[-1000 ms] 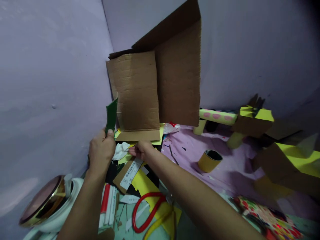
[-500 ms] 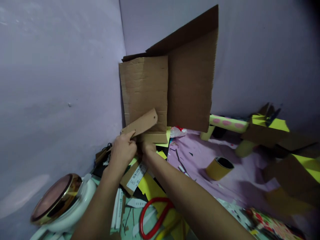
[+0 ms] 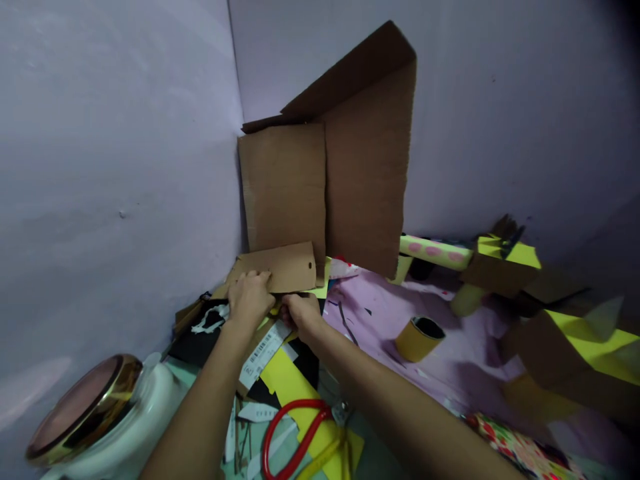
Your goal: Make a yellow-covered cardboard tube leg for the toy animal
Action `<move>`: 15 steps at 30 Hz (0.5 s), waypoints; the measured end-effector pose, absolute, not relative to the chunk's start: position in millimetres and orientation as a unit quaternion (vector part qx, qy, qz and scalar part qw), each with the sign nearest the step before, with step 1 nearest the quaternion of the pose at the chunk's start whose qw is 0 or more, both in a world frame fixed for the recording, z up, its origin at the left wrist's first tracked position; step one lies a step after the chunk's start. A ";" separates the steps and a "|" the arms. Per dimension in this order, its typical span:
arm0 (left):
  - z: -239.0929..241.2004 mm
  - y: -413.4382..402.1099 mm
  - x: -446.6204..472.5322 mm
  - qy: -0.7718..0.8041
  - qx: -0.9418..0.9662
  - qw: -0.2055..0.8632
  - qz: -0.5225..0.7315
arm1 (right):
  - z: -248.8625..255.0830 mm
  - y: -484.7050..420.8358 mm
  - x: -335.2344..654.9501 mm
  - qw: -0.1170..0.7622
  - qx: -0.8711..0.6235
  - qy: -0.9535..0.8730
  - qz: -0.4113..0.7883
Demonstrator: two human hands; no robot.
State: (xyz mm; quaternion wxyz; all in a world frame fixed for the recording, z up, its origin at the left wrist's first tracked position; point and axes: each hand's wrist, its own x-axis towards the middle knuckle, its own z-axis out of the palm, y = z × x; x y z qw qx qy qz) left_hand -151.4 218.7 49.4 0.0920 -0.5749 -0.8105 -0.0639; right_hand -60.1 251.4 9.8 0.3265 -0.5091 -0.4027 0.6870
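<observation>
A flat piece of cardboard [image 3: 287, 265] with a small hole near its right end leans low in front of a larger upright cardboard sheet [image 3: 287, 187]. My left hand [image 3: 250, 297] grips its lower left part, fingertips showing on its face. Just right of it, below the piece's lower edge, my right hand [image 3: 301, 311] is closed. Its fingertips are partly hidden, and I cannot make out what they hold. Beneath both hands lies scrap with a white barcode label [image 3: 263, 352] and a yellow paper sheet [image 3: 287, 383].
Red-handled scissors [image 3: 267, 437] lie near me among paper scraps. A white pot-like object with a gold rim [image 3: 127, 380] stands by the left wall. On the pink cloth [image 3: 370, 317] at right are a yellow tube [image 3: 417, 340] and cardboard boxes with yellow paper [image 3: 555, 347].
The piece with the hole has swung from a steep slant to nearly level and dropped lower. My right fist has come into clearer view. The whole view has shifted slightly.
</observation>
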 end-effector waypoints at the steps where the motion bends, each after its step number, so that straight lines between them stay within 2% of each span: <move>1: 49.3 219.6 -151.3 -0.813 -0.572 0.091 -0.062 | 13.3 248.0 -52.8 0.313 -0.511 -0.403 0.692; 9: 69.4 225.8 -159.5 -0.823 -0.561 0.072 -0.058 | 30.5 233.5 -16.6 0.276 -0.520 -0.384 0.712; 15: 79.0 224.2 -157.0 -0.839 -0.534 0.092 -0.053 | 24.1 242.4 -17.9 0.349 -0.556 -0.347 0.670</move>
